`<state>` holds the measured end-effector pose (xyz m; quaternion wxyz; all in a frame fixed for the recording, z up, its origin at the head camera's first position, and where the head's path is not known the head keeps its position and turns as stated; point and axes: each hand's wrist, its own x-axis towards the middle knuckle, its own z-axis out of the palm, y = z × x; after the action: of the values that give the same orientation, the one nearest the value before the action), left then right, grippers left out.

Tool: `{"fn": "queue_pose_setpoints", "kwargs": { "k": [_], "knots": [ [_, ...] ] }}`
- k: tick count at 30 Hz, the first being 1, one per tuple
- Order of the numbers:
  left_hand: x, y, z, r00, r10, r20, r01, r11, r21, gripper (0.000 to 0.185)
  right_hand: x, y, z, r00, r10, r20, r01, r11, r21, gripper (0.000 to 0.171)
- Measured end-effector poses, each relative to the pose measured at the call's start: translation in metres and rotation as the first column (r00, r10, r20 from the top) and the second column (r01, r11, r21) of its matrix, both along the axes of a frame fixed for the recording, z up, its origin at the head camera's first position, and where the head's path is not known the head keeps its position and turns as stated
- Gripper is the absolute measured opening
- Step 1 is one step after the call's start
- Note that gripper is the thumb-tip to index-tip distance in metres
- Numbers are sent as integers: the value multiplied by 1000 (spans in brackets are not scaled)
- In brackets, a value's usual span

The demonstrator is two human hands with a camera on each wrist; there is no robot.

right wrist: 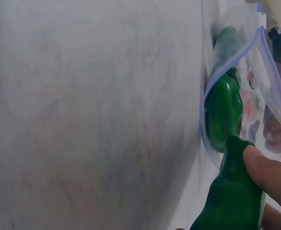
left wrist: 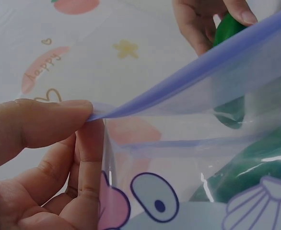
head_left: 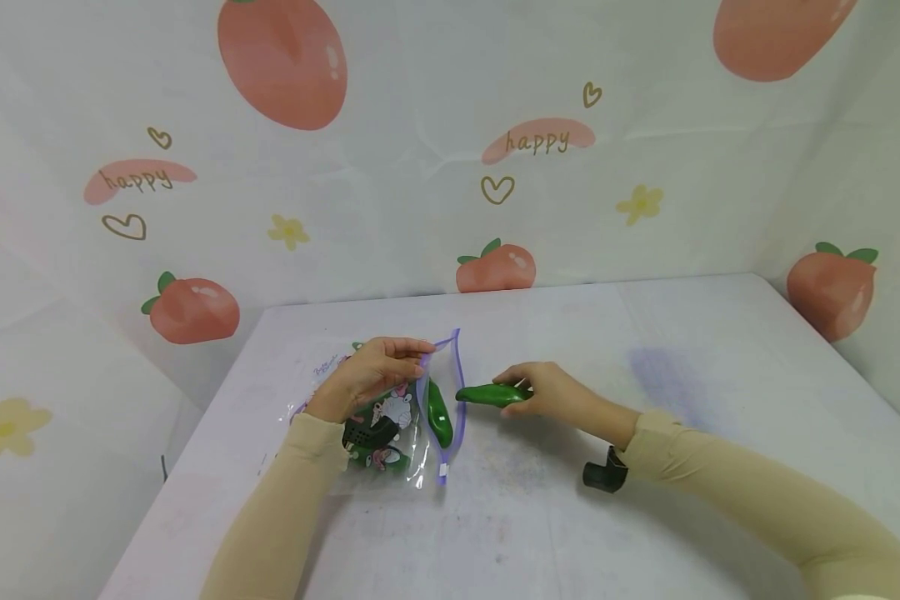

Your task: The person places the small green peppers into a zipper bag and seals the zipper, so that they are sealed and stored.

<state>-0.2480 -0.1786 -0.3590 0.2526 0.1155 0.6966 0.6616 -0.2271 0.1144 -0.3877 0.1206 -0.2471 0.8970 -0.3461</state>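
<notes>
Surface: white table [head_left: 645, 500], worn, with faint bluish and grey smudges; far edge meets the backdrop, right edge runs toward the near right corner.

Room: backdrop cloth [head_left: 420, 167] on three sides, white, printed with peaches, hearts, yellow flowers and the word "happy".

Item 1: clear zip bag [head_left: 390, 417], purple zip strip, cartoon print. Lies flat on the left half of the table, nearer the far edge than the near one. Mouth faces right and stands open, its upper lip lifted off the table.

Item 2: green pepper in the bag [head_left: 439, 412], dark, glossy. Lies just inside the mouth, long axis running far to near, along the zip line.

Item 3: green pepper in hand [head_left: 491, 394], same kind. Just right of the bag mouth, about mid-table. Long axis runs left to right; tapered tip points left at the open mouth, close to it; whether it touches the lip cannot be told.

Left hand [head_left: 371, 375]: thumb and forefinger pinch the upper zip lip, holding it raised; the left wrist view shows the pinch plainly.

Right hand [head_left: 551, 392]: fingers and thumb closed round the right end of the pepper, low over the table.

Both forearms in beige sleeves; black wrist mount [head_left: 604, 473] at the right wrist.
</notes>
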Motion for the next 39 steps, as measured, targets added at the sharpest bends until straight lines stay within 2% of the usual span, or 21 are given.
{"fn": "queue_pose_setpoints", "kwargs": {
  "k": [13,17,21,26,29,33,39],
  "knots": [
    [-1,0,0,1000,4,0,-4,1000,-8,44,6,-15,-4,999,31,-18,-30,997,76,43],
    [-2,0,0,1000,-4,-4,3,1000,-16,44,6,-18,-5,999,45,-9,-45,996,73,43],
    [-3,0,0,1000,-10,-7,10,1000,-22,45,6,-20,-5,996,87,-2,-87,994,73,43],
    [-2,0,0,1000,-9,-2,9,1000,-12,45,6,-21,-1,984,176,-28,-170,975,146,48],
    [-2,0,0,1000,-5,3,5,1000,-1,45,7,-22,1,977,211,-14,-204,962,183,51],
    [-2,0,0,1000,-11,-2,11,1000,-4,43,7,-23,2,979,203,15,-202,960,195,51],
    [-3,-1,-2,1000,-27,-6,27,1000,-4,44,9,-25,1,992,120,39,-124,984,130,47]
  ]
}}
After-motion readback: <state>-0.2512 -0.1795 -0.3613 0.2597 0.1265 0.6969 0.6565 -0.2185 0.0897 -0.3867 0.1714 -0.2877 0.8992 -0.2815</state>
